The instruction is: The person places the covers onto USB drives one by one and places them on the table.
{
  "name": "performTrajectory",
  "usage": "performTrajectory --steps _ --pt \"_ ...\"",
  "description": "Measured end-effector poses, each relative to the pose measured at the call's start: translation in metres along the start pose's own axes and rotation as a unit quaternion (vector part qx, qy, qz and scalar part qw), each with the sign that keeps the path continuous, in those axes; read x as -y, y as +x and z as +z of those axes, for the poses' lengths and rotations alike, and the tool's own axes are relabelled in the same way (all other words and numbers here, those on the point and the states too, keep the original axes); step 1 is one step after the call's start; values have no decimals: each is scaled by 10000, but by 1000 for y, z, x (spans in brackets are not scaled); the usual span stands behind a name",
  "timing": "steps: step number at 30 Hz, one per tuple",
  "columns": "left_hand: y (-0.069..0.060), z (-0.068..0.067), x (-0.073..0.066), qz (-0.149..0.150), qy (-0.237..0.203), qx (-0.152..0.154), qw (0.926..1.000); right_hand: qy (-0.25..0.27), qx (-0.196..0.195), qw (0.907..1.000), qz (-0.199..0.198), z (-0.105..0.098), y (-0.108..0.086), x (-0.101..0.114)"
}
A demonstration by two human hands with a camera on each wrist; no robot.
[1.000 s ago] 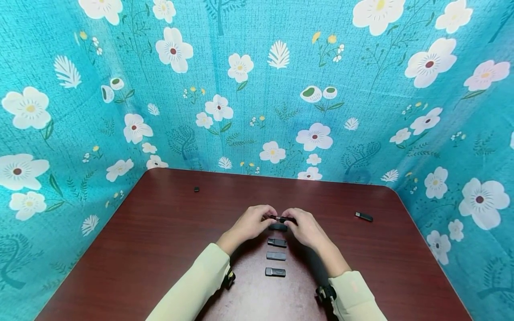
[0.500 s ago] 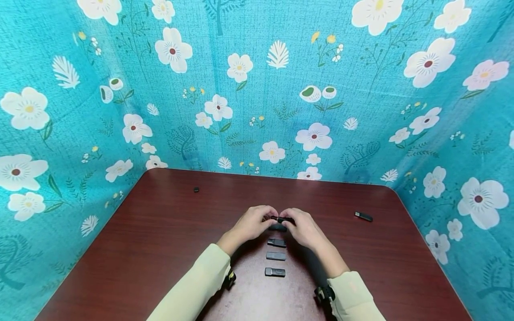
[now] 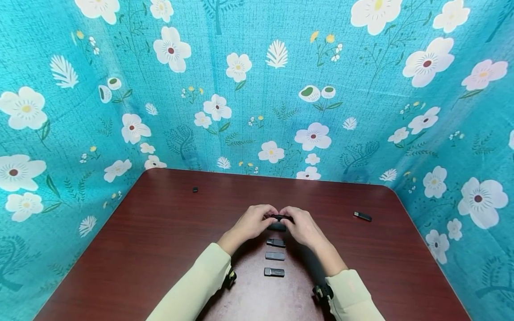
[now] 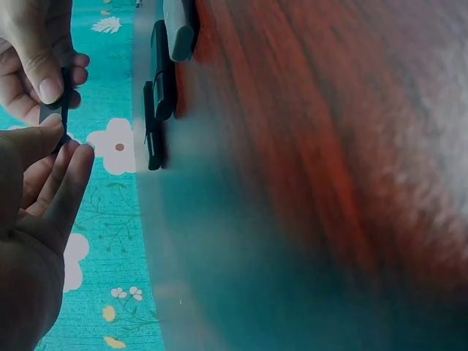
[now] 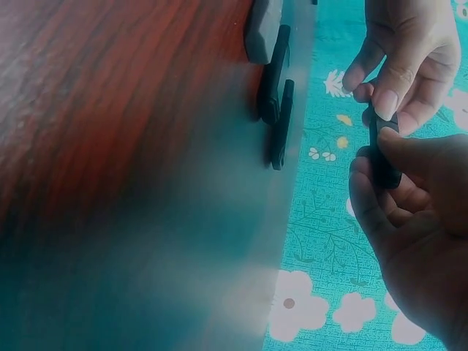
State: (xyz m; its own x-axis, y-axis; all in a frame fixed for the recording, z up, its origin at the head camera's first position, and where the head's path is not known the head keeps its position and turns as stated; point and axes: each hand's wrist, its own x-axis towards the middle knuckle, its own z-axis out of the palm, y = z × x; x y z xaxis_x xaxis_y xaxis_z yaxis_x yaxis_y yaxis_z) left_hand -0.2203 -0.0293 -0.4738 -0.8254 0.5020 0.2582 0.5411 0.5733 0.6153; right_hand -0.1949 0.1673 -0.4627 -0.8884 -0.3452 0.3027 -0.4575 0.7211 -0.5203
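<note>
Both hands hold one black USB flash drive [image 3: 283,217] above the far end of a row of drives. My left hand [image 3: 255,221] pinches its left end between thumb and fingers, and my right hand [image 3: 302,226] pinches its right end. The right wrist view shows the dark body of the held flash drive [image 5: 385,162] under the right thumb. No silver connector shows between the hands. Below them on the table lies a black drive [image 3: 277,227], then a dark drive [image 3: 275,243], a grey drive [image 3: 275,256] and a nearer dark drive [image 3: 274,272].
A black flash drive [image 3: 362,216] with its silver connector bare lies on the right of the brown table [image 3: 168,249]. Far left sits a small black piece [image 3: 195,190], perhaps a cap. A blue flowered curtain [image 3: 257,111] stands around the table's back and sides.
The silver connector seen between the hands a second ago is now covered, as the two ends of the held drive have come together. The right hand has shifted slightly left.
</note>
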Motion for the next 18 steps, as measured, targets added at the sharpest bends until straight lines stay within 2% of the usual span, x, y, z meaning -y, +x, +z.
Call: performTrajectory --steps 8,13,18 --pt "5 0 3 -121 78 199 9997 208 6 9984 521 -1 4 0" --pt "9 0 4 -391 303 205 9986 128 -136 9977 651 0 8 -4" --pt "13 0 10 -531 535 280 9968 -48 -60 9979 648 2 13 -8"
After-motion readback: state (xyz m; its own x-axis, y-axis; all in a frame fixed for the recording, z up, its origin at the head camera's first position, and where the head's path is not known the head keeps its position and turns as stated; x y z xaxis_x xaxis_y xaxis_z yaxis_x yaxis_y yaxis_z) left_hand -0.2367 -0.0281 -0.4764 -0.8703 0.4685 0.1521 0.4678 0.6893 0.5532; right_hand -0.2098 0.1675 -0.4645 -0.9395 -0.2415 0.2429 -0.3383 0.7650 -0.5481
